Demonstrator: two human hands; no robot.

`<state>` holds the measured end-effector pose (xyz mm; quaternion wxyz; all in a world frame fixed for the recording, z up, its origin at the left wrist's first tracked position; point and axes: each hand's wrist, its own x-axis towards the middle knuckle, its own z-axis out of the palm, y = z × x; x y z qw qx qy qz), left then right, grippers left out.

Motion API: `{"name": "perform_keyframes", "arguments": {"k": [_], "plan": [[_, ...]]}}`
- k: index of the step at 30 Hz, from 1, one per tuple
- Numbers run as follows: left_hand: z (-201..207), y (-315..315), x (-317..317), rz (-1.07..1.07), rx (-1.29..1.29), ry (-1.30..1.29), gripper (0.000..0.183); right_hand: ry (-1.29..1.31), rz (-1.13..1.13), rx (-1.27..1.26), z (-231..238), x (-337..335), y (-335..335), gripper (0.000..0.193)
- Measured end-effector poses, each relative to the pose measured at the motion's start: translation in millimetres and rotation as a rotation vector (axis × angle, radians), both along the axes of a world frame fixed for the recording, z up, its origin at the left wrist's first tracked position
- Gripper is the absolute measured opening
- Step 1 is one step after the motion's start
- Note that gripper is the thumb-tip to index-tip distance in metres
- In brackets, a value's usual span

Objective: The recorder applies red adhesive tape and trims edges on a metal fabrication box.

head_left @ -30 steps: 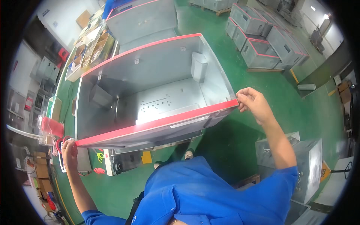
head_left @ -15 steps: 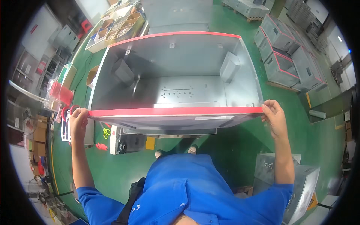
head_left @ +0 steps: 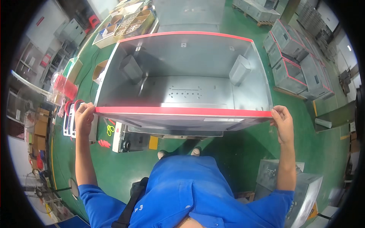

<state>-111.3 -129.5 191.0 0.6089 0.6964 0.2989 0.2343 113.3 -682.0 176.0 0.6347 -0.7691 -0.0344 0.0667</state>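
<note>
A large open grey metal box [head_left: 190,64] stands in front of me, with red tape [head_left: 182,33] along its far rim. Across its near rim stretches a red tape strip [head_left: 182,111]. At the left near corner, my left hand [head_left: 84,117] pinches one end of this strip between thumb and fingers. My right hand [head_left: 283,121] has its fingers closed on the other end, at the right near corner. Inside the box are a grey bracket at each side and a floor with several punched holes.
Left of the box lie yellow-green scissors [head_left: 110,130] and a tray of small parts [head_left: 133,27]. Taped metal boxes [head_left: 291,72] are stacked on a pallet at far right. Another metal box [head_left: 304,190] stands by my right elbow.
The whole view has shifted slightly, so the box sits a little further right in it. Both hands stay at the strip's ends.
</note>
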Motion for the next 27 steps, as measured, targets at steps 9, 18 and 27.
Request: {"name": "perform_keyframes", "arguments": {"k": [9, 18, 27], "plan": [[-3.3, 2.5, 1.6, 0.032, -0.010, -0.026, 0.012, -0.915, -0.075, -0.505, 4.8, -36.1, 58.8, 0.024], [-1.2, -5.0, 1.8, 0.029, -0.041, -0.049, 0.010, -1.150, 0.221, -0.633, -8.1, -59.7, 130.1, 0.045], [-3.6, 1.2, 4.4, -0.011, -0.098, -0.103, 0.012, -1.192, 0.204, -0.824, -27.0, -71.4, 149.9, 0.051]]}}
